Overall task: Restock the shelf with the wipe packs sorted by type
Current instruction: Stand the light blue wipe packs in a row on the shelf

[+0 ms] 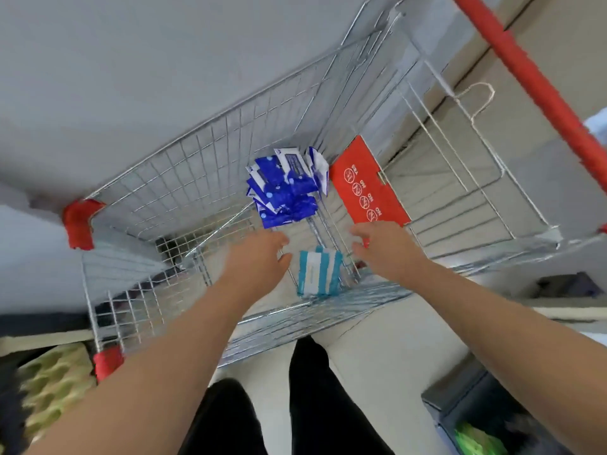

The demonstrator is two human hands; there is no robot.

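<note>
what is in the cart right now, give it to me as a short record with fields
container: wire cart, seen from above
blue packs: a loose pile at the far end of the cart floor, beside the red flap
striped pack: one teal and white pack lying alone at the near end
left hand: reaching in just left of the striped pack, fingers relaxed, holding nothing
right hand: reaching in just right of the striped pack, holding nothing
contact with the striped pack: cannot tell
</note>
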